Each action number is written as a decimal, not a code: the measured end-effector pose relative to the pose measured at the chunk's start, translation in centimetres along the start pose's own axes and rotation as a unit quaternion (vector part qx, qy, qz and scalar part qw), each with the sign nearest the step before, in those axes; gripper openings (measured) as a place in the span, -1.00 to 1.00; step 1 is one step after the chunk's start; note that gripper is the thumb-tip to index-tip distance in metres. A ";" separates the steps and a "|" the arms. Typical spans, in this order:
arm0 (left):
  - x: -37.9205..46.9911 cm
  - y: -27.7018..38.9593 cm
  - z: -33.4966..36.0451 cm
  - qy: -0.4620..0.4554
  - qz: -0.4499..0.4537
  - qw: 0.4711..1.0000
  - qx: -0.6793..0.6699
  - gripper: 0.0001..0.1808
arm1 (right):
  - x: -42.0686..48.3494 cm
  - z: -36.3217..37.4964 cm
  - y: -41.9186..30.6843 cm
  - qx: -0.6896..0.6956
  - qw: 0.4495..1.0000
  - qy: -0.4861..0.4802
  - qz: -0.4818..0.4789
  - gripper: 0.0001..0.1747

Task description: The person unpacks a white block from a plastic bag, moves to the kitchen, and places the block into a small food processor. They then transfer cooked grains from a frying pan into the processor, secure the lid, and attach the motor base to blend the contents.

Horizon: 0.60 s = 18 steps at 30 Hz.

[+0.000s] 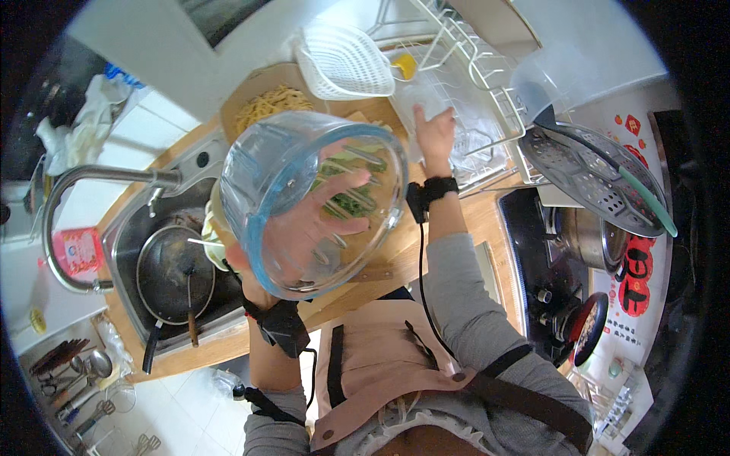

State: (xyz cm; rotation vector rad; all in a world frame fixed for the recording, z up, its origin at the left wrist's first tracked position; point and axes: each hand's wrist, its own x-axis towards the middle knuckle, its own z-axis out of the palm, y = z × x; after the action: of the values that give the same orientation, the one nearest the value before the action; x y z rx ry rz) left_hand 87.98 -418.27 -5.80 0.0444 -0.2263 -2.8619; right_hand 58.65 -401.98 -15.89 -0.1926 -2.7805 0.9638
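A large clear glass bowl (259, 157) is tilted up close in front of me, its round rim towards the lower right. My left hand (311, 228) grips it; the palm and spread fingers show through the glass. Also visible through it are chopped green leaves (353, 199) on a wooden board. Further off, my right hand (436, 134) reaches over the clear plastic tray (485, 85) of the dish rack, fingers apart. A blurred translucent item (423, 97) lies by its fingertips; whether they touch it I cannot tell.
Yellowish noodle-like strips (274, 107) lie beside a white plastic basket (348, 62). At left, a frying pan (171, 279) sits in the sink (122, 256) under a curved faucet (54, 228). A perforated steamer plate (593, 176) and a steel pot (593, 239) stand right.
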 end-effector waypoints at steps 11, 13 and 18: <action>-2.3 1.0 1.7 -0.013 0.053 0.998 -0.029 0.20 | 2.5 0.8 -0.1 -0.034 0.993 -0.046 0.107 0.09; -2.2 0.4 1.9 -0.013 0.047 0.998 -0.034 0.22 | 2.9 0.7 0.1 -0.041 0.992 -0.065 0.100 0.10; -1.8 -0.5 2.5 -0.014 0.038 0.997 -0.059 0.27 | 1.5 -0.3 -0.8 0.033 0.999 -0.020 0.015 -0.30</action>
State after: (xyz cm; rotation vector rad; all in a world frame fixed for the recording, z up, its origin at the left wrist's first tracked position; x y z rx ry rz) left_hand 89.48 -416.88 -3.40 -0.0272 -0.0629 -2.7964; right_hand 57.17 -402.13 -14.98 -0.2073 -2.7839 1.0756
